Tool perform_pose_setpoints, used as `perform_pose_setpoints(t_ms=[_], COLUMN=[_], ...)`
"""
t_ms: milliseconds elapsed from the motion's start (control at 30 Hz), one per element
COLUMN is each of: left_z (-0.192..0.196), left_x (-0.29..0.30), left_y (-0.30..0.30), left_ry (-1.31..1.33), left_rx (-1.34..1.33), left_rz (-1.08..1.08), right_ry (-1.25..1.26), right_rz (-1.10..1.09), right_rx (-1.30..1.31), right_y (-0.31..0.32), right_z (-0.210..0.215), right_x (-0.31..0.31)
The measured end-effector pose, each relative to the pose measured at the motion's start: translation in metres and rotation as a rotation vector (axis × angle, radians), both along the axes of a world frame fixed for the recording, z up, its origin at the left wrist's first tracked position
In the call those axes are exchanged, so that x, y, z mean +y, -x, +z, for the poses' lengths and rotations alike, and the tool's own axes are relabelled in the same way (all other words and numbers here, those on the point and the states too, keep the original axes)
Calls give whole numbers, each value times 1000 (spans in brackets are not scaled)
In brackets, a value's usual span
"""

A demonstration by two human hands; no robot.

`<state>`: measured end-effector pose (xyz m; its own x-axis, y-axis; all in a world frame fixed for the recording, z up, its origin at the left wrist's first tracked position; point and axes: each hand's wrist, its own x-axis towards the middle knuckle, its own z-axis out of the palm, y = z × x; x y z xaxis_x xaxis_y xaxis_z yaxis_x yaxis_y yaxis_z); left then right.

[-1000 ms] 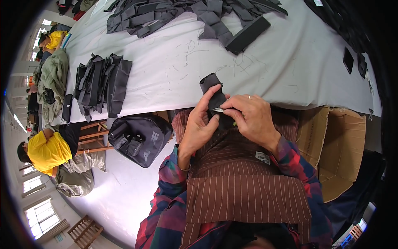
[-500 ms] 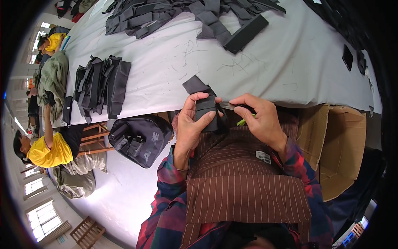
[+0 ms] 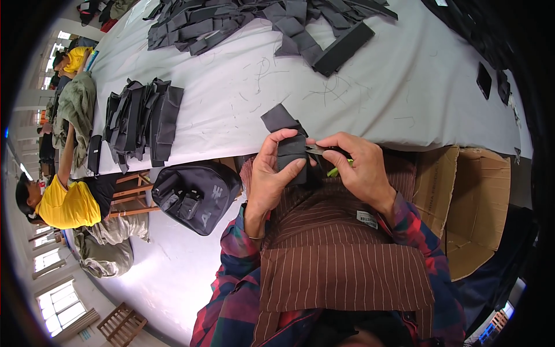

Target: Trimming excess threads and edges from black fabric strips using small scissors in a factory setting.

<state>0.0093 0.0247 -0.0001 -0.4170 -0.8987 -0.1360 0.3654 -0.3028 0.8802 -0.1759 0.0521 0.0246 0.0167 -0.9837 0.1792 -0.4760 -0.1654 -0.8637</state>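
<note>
Nearest the camera, a brown striped apron (image 3: 341, 272) is seen over plaid sleeves. Just above it, a dark folded fabric piece (image 3: 289, 144) is gripped by the left hand (image 3: 272, 173), with the thumb laid across its front and the fingers wrapped behind it; the piece is held upright at the near edge of the counter (image 3: 404, 87), its top corner rising over the white surface. A small pair of snips (image 3: 324, 153) with a green handle is pinched in the right hand (image 3: 358, 168), and the metal tip is brought against the right edge of the fabric piece.

To the left, below the counter edge, a black bag (image 3: 193, 194) is seen by a wooden stool (image 3: 130, 191). To the right, an open cardboard box (image 3: 468, 208) is placed beside the apron.

Farther out on the counter, a stack of dark fabric pieces (image 3: 141, 121) is laid at the left, well apart from the hands. At the far edge, a loose heap of grey fabric pieces (image 3: 243, 20) is spread. A person in a yellow shirt (image 3: 66, 202) is seated at the far left.
</note>
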Motion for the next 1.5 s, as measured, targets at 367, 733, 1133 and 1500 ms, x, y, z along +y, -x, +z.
perform_pose_setpoints(t_ms=[367, 733, 1133, 1500], left_z=[4, 12, 8, 9], left_x=[-1, 5, -3, 2], left_y=[-1, 6, 4, 8], left_ry=[-16, 79, 62, -35], left_rx=[-5, -227, -42, -78], left_rz=[-67, -153, -257, -170], right_ry=[-110, -108, -171, -116], right_rz=[-117, -192, 243, 77], right_rx=[-150, -65, -70, -275], right_y=[5, 28, 13, 14], right_z=[-3, -23, -3, 3], right_x=[-5, -15, -12, -18])
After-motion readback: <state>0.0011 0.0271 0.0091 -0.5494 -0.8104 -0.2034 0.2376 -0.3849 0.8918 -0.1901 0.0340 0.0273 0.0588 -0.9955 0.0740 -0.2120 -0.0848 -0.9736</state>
